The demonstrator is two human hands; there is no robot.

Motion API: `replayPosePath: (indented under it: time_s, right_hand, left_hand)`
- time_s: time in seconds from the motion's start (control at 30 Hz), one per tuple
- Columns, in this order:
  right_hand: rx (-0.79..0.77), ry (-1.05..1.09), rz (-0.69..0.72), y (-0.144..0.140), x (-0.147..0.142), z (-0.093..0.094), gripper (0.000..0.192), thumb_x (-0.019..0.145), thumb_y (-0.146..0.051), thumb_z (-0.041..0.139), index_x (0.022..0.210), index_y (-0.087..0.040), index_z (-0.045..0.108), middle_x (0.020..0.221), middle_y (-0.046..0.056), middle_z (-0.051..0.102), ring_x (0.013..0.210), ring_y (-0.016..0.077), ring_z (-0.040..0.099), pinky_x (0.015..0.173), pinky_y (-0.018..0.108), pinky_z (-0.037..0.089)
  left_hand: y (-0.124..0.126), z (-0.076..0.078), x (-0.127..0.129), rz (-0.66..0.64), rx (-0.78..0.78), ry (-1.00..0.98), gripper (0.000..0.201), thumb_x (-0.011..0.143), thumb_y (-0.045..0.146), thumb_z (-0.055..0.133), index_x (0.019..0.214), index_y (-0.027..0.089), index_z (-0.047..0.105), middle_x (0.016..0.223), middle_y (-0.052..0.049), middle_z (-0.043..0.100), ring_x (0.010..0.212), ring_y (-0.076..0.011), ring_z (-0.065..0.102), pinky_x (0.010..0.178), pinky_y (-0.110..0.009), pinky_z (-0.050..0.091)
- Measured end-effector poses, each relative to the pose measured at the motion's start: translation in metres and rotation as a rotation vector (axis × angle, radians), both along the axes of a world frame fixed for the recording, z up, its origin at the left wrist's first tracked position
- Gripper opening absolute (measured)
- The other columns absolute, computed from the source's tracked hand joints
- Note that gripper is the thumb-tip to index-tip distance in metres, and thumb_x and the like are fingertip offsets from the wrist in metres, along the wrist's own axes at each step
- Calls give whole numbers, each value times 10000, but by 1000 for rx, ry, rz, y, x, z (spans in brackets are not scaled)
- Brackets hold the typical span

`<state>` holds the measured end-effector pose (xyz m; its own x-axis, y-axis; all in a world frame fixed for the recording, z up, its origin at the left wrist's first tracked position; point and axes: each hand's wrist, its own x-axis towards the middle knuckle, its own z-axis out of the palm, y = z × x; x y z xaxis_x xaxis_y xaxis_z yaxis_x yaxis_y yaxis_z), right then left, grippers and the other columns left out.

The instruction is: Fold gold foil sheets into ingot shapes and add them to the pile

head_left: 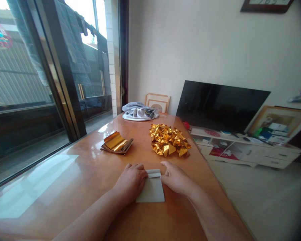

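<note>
A pale sheet of paper [152,191] lies on the table in front of me, its far edge folded over in a narrow strip. My left hand [133,179] is closed at the paper's left side, the curled fingers pressing on the folded edge. At the right side, my right hand [177,177] has its index finger stretched forward and its thumb at the paper's edge, with a gap between them. Beyond my hands is a pile of folded gold foil paper pieces [168,142]. A stack of gold foil sheets [116,144], the top one curling up, sits to the left.
The glossy wooden table [95,174] runs along a glass sliding door [62,67] on the left. Bundled cloth [137,112] and a picture frame [163,98] are at its far end. A television [220,105] stands on a white cabinet [248,152] to the right.
</note>
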<state>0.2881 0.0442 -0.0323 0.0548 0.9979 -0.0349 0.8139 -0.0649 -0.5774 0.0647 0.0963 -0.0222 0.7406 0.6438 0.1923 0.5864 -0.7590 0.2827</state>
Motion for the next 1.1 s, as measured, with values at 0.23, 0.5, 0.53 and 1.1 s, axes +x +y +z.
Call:
replayPosePath:
  time_s: [0.23, 0.5, 0.53, 1.1]
  right_hand:
    - [46, -10, 290, -13, 4, 24, 172, 785, -230, 673, 954, -229, 707, 949, 1, 671, 860, 170, 597, 732, 249, 419]
    - [-89, -61, 374, -21, 5, 36, 223, 768, -279, 733, 985, -238, 706, 971, 0, 634, 864, 174, 584, 744, 254, 435]
    - [-86, -57, 358, -20, 5, 34, 191, 778, -262, 718, 966, -230, 705, 958, 1, 630, 843, 168, 583, 729, 250, 432]
    - [-122, -188, 422, -22, 1, 38, 377, 728, -401, 792, 1055, -261, 666, 1040, 10, 604, 976, 218, 557, 810, 294, 414]
  left_hand:
    - [1, 5, -9, -44, 18, 13, 280, 831, 136, 551, 956, 285, 751, 941, -37, 683, 910, -226, 629, 817, -377, 344]
    - [5, 5, -17, -33, -78, -33, 342, 853, 117, 481, 1060, 268, 709, 1049, -33, 702, 983, -225, 639, 854, -359, 366]
    - [5, 5, -17, -23, -89, -40, 342, 854, 115, 477, 1067, 261, 701, 1050, -31, 704, 978, -222, 643, 856, -357, 369]
    - [14, 7, -25, -22, -261, -79, 239, 895, 195, 496, 1063, 276, 645, 1031, 16, 711, 962, -202, 648, 874, -316, 417]
